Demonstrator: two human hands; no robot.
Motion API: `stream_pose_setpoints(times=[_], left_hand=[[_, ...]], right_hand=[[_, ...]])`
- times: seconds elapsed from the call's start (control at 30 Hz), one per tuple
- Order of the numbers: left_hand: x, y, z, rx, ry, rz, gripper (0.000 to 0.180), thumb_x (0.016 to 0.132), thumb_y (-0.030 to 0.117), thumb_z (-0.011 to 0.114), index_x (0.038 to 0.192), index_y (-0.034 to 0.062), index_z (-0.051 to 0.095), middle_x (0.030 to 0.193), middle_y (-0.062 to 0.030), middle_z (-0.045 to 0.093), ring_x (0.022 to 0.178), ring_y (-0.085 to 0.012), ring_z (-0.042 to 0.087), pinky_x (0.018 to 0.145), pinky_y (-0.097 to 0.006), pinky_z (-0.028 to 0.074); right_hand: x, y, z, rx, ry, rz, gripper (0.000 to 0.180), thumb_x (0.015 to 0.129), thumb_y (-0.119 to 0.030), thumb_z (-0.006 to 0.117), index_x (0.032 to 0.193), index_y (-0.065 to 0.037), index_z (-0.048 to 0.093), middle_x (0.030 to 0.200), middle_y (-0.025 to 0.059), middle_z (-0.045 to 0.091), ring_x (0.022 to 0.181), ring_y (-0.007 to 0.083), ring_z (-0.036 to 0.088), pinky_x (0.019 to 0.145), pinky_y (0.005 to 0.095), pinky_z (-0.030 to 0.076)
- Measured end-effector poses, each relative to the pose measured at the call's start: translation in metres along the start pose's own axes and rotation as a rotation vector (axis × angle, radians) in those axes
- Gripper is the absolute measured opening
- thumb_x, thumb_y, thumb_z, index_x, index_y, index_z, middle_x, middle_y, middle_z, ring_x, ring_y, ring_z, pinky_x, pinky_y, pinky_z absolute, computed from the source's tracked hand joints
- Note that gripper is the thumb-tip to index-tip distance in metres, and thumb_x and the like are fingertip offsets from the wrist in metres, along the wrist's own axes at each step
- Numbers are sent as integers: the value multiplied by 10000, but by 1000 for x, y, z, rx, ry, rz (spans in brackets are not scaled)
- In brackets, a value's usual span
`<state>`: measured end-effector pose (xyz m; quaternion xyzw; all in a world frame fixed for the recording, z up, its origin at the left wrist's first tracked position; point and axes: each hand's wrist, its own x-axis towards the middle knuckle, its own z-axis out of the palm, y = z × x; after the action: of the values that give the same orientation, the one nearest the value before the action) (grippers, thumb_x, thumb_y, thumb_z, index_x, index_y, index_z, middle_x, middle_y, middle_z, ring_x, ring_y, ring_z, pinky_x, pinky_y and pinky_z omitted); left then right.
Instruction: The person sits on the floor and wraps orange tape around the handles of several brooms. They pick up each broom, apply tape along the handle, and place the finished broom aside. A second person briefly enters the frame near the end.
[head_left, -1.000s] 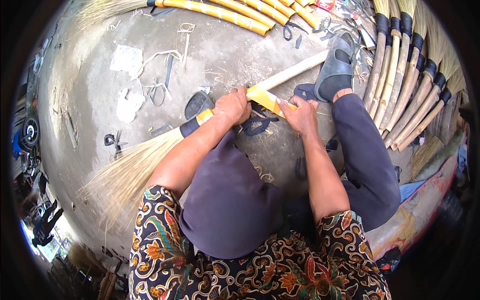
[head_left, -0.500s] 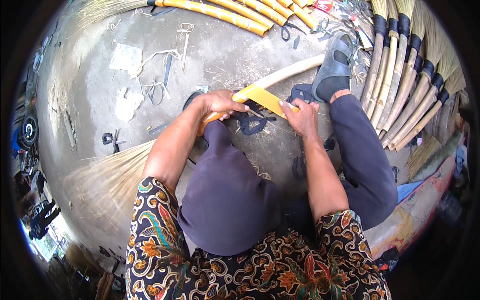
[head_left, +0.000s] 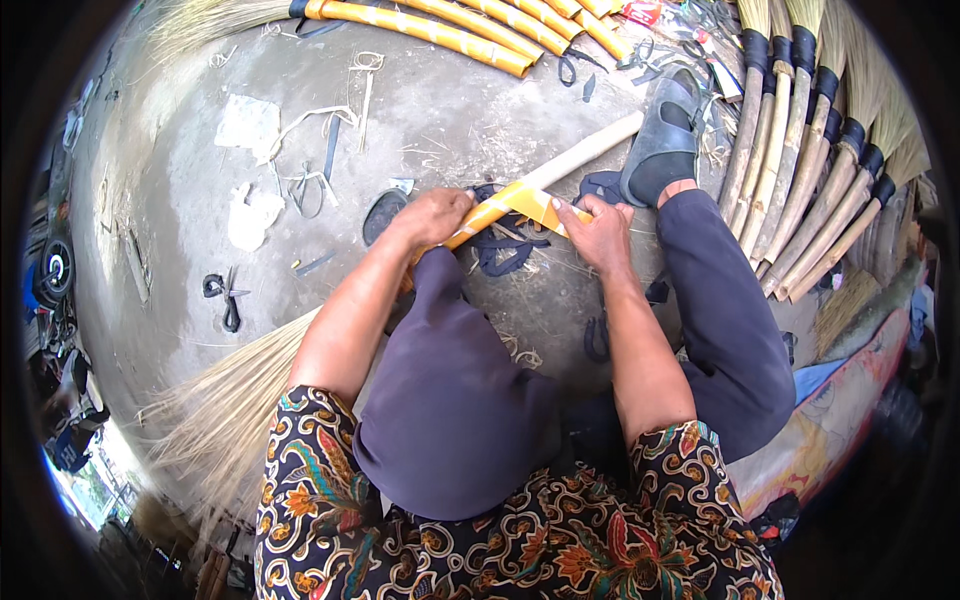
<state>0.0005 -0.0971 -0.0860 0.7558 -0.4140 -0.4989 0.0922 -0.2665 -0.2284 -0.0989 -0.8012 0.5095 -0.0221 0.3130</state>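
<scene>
A broom lies across my lap, its pale wooden handle [head_left: 590, 152] pointing up right and its straw head [head_left: 225, 410] fanning out at the lower left. My left hand [head_left: 432, 218] grips the handle where yellow tape [head_left: 500, 208] covers it. My right hand [head_left: 598, 232] pinches the loose end of the yellow tape strip just right of the handle. My dark-trousered knees hide the middle of the broom.
Finished yellow-wrapped brooms [head_left: 440, 28] lie along the top. Bare-handled brooms with black collars [head_left: 810, 150] stack at the right. Scissors [head_left: 226, 296] and scraps of cord [head_left: 300, 190] lie on the concrete floor at the left. My sandalled foot [head_left: 665, 140] rests by the handle.
My left hand slid up the handle toward the right, covering the black collar. The yellow tape now reaches further along the handle; my right hand stays at the tape's end.
</scene>
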Motion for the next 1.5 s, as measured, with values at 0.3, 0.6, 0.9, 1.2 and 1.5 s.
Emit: stream_pose_setpoints(times=[0.3, 0.6, 0.9, 1.2, 1.5], left_hand=[[2, -6, 8, -225, -278, -122, 717, 1013, 703, 632, 1268, 35, 690, 909, -97, 724, 825, -198, 683, 783, -381, 564], [4, 0, 6, -244, -243, -91, 691, 1082, 689, 515, 1159, 30, 708, 799, -8, 633, 721, -111, 631, 677, -300, 550], [5, 6, 9, -50, -7, -56, 688, 1086, 648, 527, 1211, -16, 659, 983, -249, 758, 1035, -498, 721, 911, -540, 570], [-1, 18, 16, 230, 145, 42, 705, 1062, 714, 512, 1216, 47, 684, 933, -172, 758, 964, -386, 752, 906, -482, 569], [-24, 0, -49, -243, -132, 146, 600, 1067, 654, 586, 971, 71, 691, 764, 35, 572, 709, -92, 508, 655, -280, 440]], right_hand=[[-3, 3, 0, 95, 11, 84, 575, 921, -609, 785, 793, -53, 712, 788, 162, 708, 1014, 378, 531, 977, 484, 435], [2, 8, 1, 47, 10, 41, 580, 926, -615, 771, 758, -66, 690, 761, 169, 687, 917, 355, 526, 906, 474, 427], [5, 10, 3, 122, 38, 0, 563, 925, -597, 784, 759, -66, 700, 722, 161, 669, 888, 346, 548, 941, 458, 411], [4, 8, 6, 107, 17, 52, 546, 902, -601, 820, 800, -74, 718, 767, 143, 675, 970, 328, 521, 954, 466, 424], [5, -34, -28, 40, 196, -176, 491, 873, -532, 875, 809, -78, 699, 778, 105, 654, 889, 301, 502, 910, 455, 396]])
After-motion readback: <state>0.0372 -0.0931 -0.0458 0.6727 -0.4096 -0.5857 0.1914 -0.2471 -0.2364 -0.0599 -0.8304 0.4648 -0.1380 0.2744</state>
